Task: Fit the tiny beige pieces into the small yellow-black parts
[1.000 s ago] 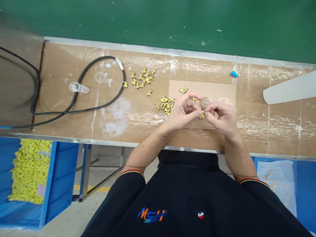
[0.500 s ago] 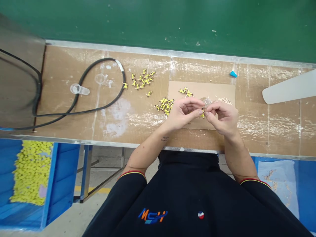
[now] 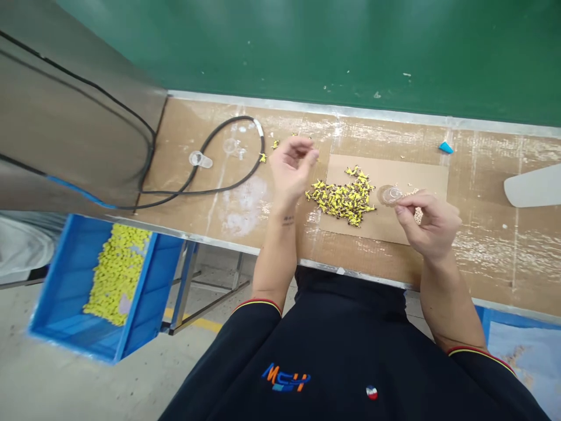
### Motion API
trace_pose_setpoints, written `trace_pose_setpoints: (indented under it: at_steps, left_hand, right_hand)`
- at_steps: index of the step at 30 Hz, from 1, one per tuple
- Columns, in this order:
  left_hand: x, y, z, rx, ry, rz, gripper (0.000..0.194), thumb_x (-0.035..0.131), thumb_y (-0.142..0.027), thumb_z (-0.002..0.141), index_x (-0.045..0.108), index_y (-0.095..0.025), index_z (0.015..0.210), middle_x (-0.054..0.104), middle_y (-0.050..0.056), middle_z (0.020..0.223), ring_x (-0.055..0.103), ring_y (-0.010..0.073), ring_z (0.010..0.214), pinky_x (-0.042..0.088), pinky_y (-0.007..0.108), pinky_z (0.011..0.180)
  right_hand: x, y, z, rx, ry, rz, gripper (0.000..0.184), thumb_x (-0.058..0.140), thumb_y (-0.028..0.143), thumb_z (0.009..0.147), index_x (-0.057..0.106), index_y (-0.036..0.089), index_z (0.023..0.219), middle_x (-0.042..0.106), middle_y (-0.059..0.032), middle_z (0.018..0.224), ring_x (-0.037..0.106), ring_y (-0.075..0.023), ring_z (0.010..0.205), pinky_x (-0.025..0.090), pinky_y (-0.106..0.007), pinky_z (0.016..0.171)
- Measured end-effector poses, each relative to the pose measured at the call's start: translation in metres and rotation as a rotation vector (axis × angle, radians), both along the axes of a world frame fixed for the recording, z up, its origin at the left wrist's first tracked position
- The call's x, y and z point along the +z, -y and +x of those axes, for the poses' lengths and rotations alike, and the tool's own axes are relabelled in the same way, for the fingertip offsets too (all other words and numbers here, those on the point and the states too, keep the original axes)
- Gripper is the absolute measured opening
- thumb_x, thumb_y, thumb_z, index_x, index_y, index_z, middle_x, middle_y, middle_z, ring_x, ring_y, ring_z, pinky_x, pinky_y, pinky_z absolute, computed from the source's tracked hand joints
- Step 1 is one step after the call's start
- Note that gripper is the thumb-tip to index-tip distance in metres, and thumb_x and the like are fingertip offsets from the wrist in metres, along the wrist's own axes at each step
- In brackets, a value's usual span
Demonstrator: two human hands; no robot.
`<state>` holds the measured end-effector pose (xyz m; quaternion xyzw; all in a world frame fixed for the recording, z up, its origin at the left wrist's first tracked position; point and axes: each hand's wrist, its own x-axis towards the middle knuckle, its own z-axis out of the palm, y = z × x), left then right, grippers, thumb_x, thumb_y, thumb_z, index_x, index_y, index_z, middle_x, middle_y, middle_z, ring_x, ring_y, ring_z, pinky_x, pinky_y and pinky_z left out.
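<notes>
My left hand (image 3: 293,169) is raised over the far left part of the table, thumb apart from its loosely curled fingers, and nothing shows in it. Behind it, a scatter of small yellow figures (image 3: 275,144) is mostly covered. My right hand (image 3: 432,225) has thumb and index finger pinched at the rim of a small clear round dish (image 3: 389,195). Whatever lies in that pinch is too small to make out. Between the hands, a large pile of yellow figures with dark ends (image 3: 346,197) rests partly on a cardboard sheet (image 3: 394,166). Small pale pieces (image 3: 418,215) lie partly under my right hand.
A black cable (image 3: 210,188) loops across the left of the table, with a clear plastic scoop-like piece (image 3: 201,159) on it. At the right are a blue cone-shaped piece (image 3: 446,148) and a white tube-like object (image 3: 534,186). A blue bin (image 3: 140,298) of yellow pieces stands lower left.
My hands have come apart; the left moved left toward the scattered figures. The yellow figure that was between them no longer shows there. The whole view has shifted.
</notes>
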<state>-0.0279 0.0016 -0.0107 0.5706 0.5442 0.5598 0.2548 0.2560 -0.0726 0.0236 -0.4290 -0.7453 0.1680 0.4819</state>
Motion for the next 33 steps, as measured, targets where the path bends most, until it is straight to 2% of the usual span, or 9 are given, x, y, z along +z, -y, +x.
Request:
trace_pose_setpoints:
  at_steps: [4,7,12,15,19,23,25,28,33]
  left_hand:
    - [-0.017,-0.019,-0.046,0.295,-0.172,-0.030,0.013,0.068,-0.023,0.093,0.070,-0.019,0.105,0.078,0.006,0.102,0.074,0.0160,0.096,0.057,0.029,0.085]
    - [-0.025,-0.022,-0.056,0.325,-0.312,-0.118,0.013,0.066,-0.018,0.090,0.074,-0.020,0.100,0.080,0.004,0.102,0.073,0.0183,0.101,0.056,0.033,0.094]
    - [-0.024,-0.019,-0.055,0.199,-0.424,-0.243,0.019,0.063,-0.008,0.082,0.076,-0.019,0.091,0.081,0.005,0.104,0.073,0.0215,0.104,0.053,0.038,0.103]
    - [-0.011,-0.010,-0.054,0.147,-0.467,-0.202,0.019,0.066,-0.009,0.078,0.075,-0.021,0.091,0.080,0.004,0.106,0.071,0.0214,0.107,0.051,0.038,0.106]
    - [0.012,0.003,-0.046,-0.059,-0.482,-0.173,0.006,0.068,-0.025,0.086,0.073,-0.022,0.085,0.078,0.002,0.090,0.069,0.0186,0.089,0.054,0.033,0.091]
    - [0.019,0.007,-0.033,-0.268,-0.655,-0.293,0.021,0.058,-0.031,0.093,0.068,-0.021,0.077,0.071,0.004,0.078,0.064,0.0196,0.079,0.053,0.035,0.086]
    - [0.017,0.006,-0.030,-0.366,-0.697,-0.350,0.018,0.054,-0.026,0.092,0.072,-0.020,0.093,0.072,0.006,0.089,0.065,0.0208,0.084,0.053,0.036,0.089]
    - [0.015,0.005,-0.028,-0.494,-0.724,-0.398,0.034,0.058,-0.024,0.087,0.072,-0.020,0.118,0.070,0.007,0.103,0.065,0.0211,0.090,0.054,0.037,0.092]
    - [0.015,0.005,-0.021,-0.505,-0.795,-0.465,0.021,0.062,-0.024,0.086,0.077,-0.018,0.101,0.066,0.008,0.097,0.063,0.0207,0.085,0.054,0.038,0.090]
  right_hand:
    - [0.000,-0.004,0.006,-0.050,0.026,0.036,0.007,0.070,0.020,0.089,0.071,0.027,0.088,0.063,0.0028,0.063,0.058,-0.0149,0.056,0.047,-0.032,0.055]
    - [0.000,-0.008,0.012,-0.079,0.044,0.055,0.007,0.071,0.019,0.089,0.072,0.026,0.089,0.063,0.0032,0.062,0.059,-0.0148,0.055,0.048,-0.032,0.056]
    - [0.004,-0.015,0.028,-0.201,0.045,0.094,0.007,0.069,0.025,0.091,0.072,0.027,0.085,0.065,0.0024,0.063,0.058,-0.0158,0.054,0.048,-0.034,0.055]
    - [0.007,-0.018,0.045,-0.326,0.035,0.077,0.010,0.068,0.028,0.092,0.072,0.029,0.083,0.064,0.0016,0.063,0.057,-0.0169,0.053,0.047,-0.036,0.055]
    - [0.006,-0.024,0.071,-0.408,0.131,-0.075,0.017,0.068,0.032,0.093,0.071,0.028,0.076,0.066,-0.0027,0.067,0.058,-0.0184,0.058,0.046,-0.037,0.056]
    - [-0.002,-0.028,0.086,-0.254,0.278,-0.285,0.012,0.067,0.027,0.087,0.076,0.025,0.079,0.071,-0.0053,0.076,0.062,-0.0167,0.062,0.047,-0.035,0.059]
    - [-0.006,-0.029,0.088,-0.135,0.371,-0.366,0.015,0.063,0.021,0.086,0.078,0.024,0.086,0.073,-0.0061,0.087,0.061,-0.0160,0.064,0.049,-0.035,0.061]
    - [-0.012,-0.030,0.084,-0.035,0.472,-0.457,0.014,0.067,0.023,0.084,0.079,0.025,0.092,0.074,-0.0065,0.094,0.062,-0.0177,0.069,0.051,-0.036,0.067]
    - [-0.017,-0.031,0.072,-0.050,0.611,-0.517,0.009,0.069,0.024,0.084,0.078,0.024,0.084,0.075,-0.0067,0.088,0.065,-0.0223,0.076,0.051,-0.038,0.076]
